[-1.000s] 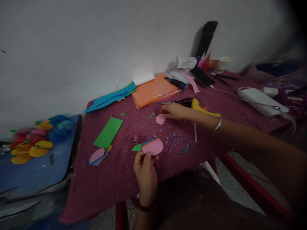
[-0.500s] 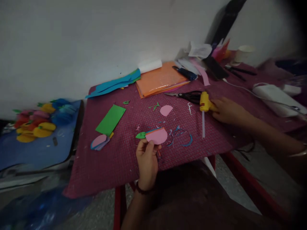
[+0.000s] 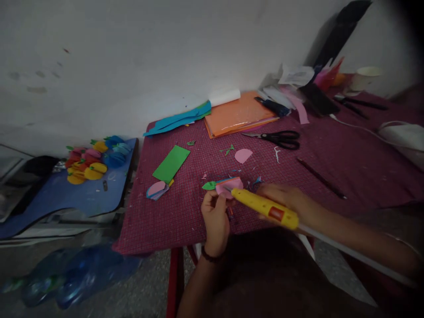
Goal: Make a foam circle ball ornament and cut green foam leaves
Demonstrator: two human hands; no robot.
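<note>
My left hand [image 3: 216, 215] pinches a stack of half-round paper pieces [image 3: 228, 185], pink on top with a green leaf at its left end, just above the maroon checked tablecloth [image 3: 185, 207]. My right hand [image 3: 287, 198] is closed round a yellow glue gun [image 3: 265, 207] whose nozzle points left and touches the pink piece. A loose pink half-round [image 3: 243, 155] lies farther back on the cloth.
Black scissors [image 3: 280, 138], a green paper strip [image 3: 171, 163], a small stack of cut shapes [image 3: 157, 190], orange sheets [image 3: 238, 115], blue sheets [image 3: 179, 119] and a dark stick [image 3: 320, 178] lie on the table. Finished paper fruits [image 3: 92, 159] sit on a blue board at left.
My right hand left the loose pink piece, took up the yellow glue gun beside the scissors and brought its nozzle to the stack in my left hand. The view shifted left.
</note>
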